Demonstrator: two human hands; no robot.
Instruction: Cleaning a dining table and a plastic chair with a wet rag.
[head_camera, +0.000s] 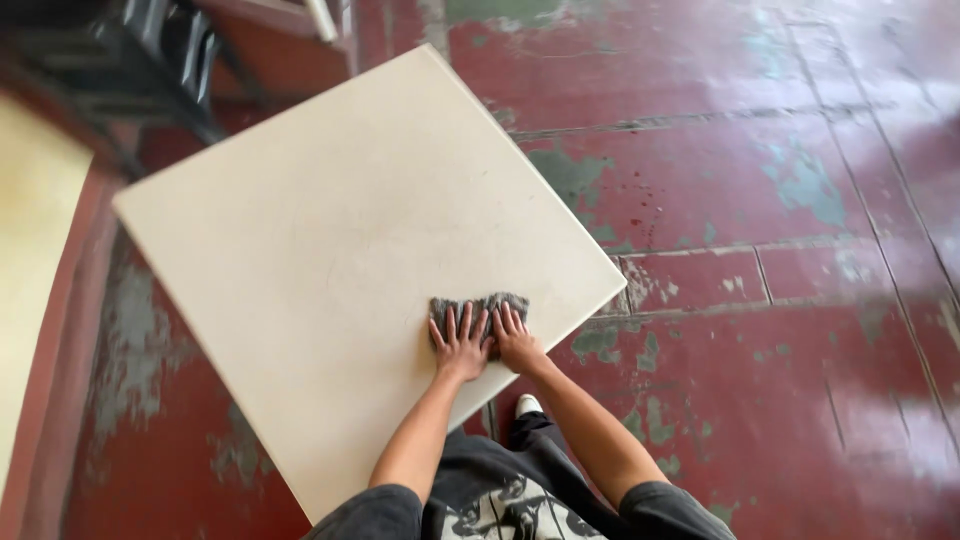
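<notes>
Obs.: person stands at one corner of a square, cream-coloured table (330, 250), viewed from above. Tabletop bare apart from one item, faint scuff marks across it.

Item: small grey cloth (478, 306), bunched, lying on the table near the edge closest to the person, towards the right-hand corner.

Left hand (460, 345): palm down, flat on the near part of the cloth. Fingers (452, 322) stretched out and slightly spread, not curled around anything; they press on the cloth from above.

Right hand (515, 338): palm down, just beside the left, the two hands touching or nearly so. Fingers extended and close together, tips resting on the cloth's right half. No clamping grip seen here either.

Both forearms bare, reaching forward from dark grey short sleeves. Dark shirt with a pale print shows at the bottom edge.

Surroundings: red painted floor (760, 380), paint worn through in greenish-grey patches, joint lines visible. One white shoe tip (527, 404) on the floor below the table edge. Dark, blurred furniture (150, 60) beyond the far corner; kind cannot be told. Pale yellow surface (30, 260) at far left.
</notes>
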